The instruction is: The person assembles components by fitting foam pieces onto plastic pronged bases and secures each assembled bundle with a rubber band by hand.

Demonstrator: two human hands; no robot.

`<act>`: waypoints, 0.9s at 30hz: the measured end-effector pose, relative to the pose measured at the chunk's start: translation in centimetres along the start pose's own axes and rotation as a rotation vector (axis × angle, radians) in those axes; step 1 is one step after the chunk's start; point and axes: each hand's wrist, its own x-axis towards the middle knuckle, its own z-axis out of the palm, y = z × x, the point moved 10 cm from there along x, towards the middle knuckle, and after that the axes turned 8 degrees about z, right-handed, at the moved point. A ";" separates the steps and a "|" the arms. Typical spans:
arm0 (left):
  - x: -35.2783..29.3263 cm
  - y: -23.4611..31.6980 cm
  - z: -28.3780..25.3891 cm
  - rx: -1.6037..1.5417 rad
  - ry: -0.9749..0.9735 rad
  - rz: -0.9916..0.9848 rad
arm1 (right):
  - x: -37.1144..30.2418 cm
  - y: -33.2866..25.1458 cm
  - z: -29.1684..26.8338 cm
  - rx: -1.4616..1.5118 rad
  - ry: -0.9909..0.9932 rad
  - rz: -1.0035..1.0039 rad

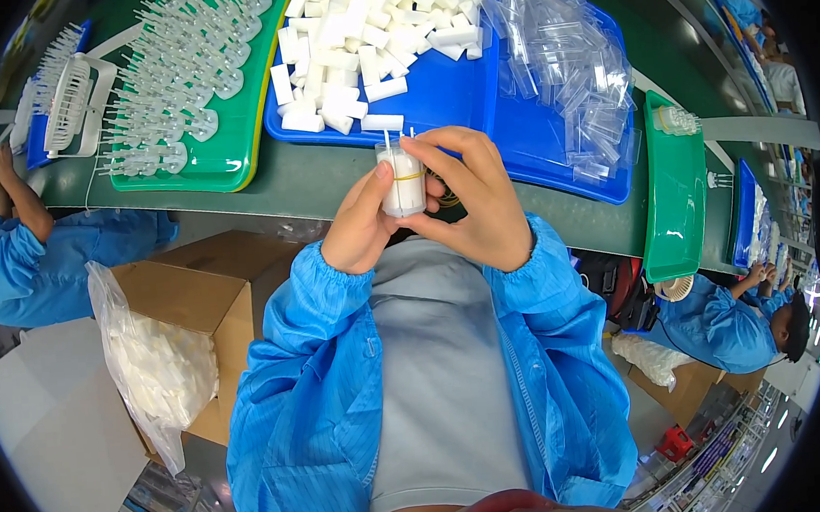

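Both my hands hold a small clear plastic cylinder (405, 196) upright at the table's front edge. White material fills it, a thin yellow band (411, 176) runs round its middle, and thin white prongs stick up from its top. My left hand (361, 218) grips its left side, thumb against the wall. Around the right side and top curl the thumb and fingers of my right hand (477, 179); some fingertips are hidden behind it. Just beyond my hands, white foam blocks (382, 122) lie heaped in a blue tray (439, 115).
Clear plastic sheets (558, 64) fill another blue tray (614, 187) to the right. Clear pronged parts stand in a green tray (221, 160) at left. Another green tray (675, 221) is far right. A cardboard box (187, 293) is below left; co-workers (63, 258) sit either side.
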 end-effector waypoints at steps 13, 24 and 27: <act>0.4 -1.5 0.8 -0.503 -0.157 -0.056 | -0.7 0.9 0.5 0.157 -0.070 0.084; 0.1 0.2 0.5 -0.066 0.016 -0.034 | -0.4 -0.6 0.6 -0.129 -0.057 -0.023; 0.4 0.6 0.5 -0.010 0.012 0.020 | -0.4 -0.5 0.3 -0.107 -0.027 -0.023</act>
